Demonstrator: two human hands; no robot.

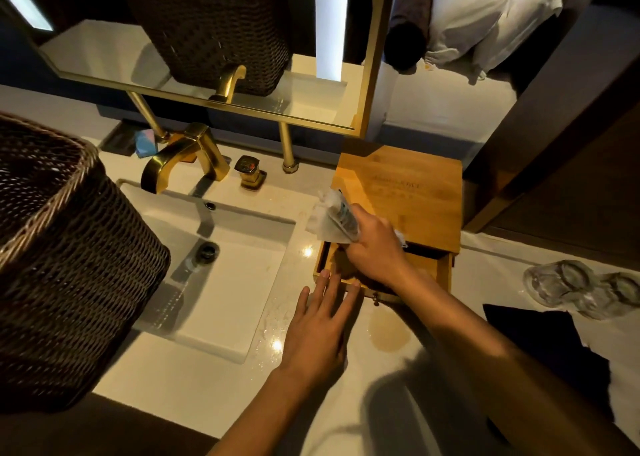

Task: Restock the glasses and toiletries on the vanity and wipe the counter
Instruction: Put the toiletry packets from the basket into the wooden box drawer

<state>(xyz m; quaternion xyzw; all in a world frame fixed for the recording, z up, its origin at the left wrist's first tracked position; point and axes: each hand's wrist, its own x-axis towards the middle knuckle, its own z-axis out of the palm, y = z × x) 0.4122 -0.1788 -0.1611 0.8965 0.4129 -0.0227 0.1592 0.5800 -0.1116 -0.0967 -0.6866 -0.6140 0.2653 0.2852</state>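
Note:
A wooden toiletry box [408, 192] stands on the white vanity counter [194, 386], right of the sink, with its drawer [443, 272] pulled out toward me. My right hand [375, 249] hovers over the drawer, closed around several plastic-wrapped toiletry packets [334, 218]. My left hand [320, 324] lies flat with fingers spread, fingertips touching the drawer's front edge. Two clear glasses [581, 287] lie at the right on the counter.
A large dark wicker basket [59, 258] sits on the counter's left edge beside the sink [221, 282]. A gold faucet [183, 157] and gold knob [249, 171] stand behind the sink. A dark cloth [554, 351] lies at the right, and water droplets cover the counter.

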